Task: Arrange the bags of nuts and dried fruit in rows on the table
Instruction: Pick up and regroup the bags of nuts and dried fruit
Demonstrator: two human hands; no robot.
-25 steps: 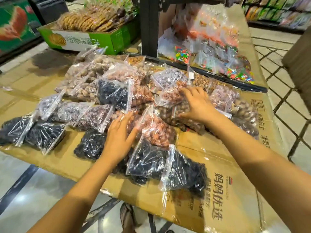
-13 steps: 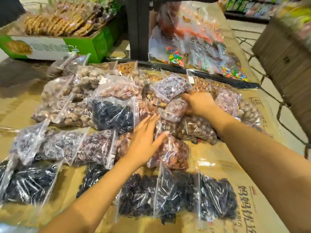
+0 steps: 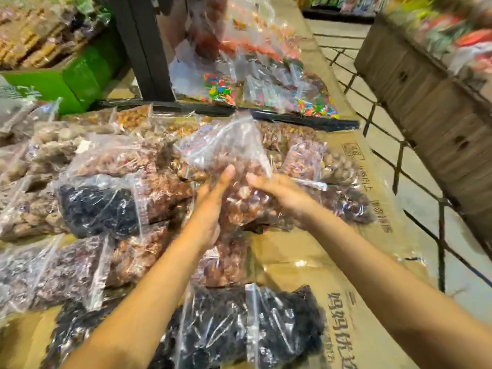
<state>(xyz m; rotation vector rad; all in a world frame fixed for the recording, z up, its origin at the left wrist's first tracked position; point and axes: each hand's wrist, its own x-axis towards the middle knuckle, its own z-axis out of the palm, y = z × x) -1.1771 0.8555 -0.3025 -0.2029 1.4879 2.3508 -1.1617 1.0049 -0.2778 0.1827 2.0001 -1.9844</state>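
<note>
A: Progress?

B: Partway, by my read. Near edge of the surface [image 3: 306, 265] lined with dark-fruit bags [image 3: 221, 331], overlapping side by side. Behind that, a looser line of reddish bags [image 3: 77, 265]. Further back, just a heap [image 3: 111, 158], no rows readable.

A: In hand?

B: One nut bag [image 3: 247, 206], lifted clear above the middle of the heap, zip end up and tilted away. Left hand [image 3: 213, 209] on its left side, thumb laid over the front, other fingers hidden behind. Right hand [image 3: 279, 193] on its right side, fingers curled into the plastic. Gripped from both sides.

A: Counts?

B: Dark fruit: four bags seen for sure, three along the near edge, one mid-left. Brown and reddish nuts: a dozen or so, too overlapped to fix exactly. Held: one.

A: Left to do?

B: Placing the held bag, then working the back heap into lines. Candy bags [image 3: 266, 83] and green box [image 3: 80, 78] behind: separate displays, probably out of scope.
</note>
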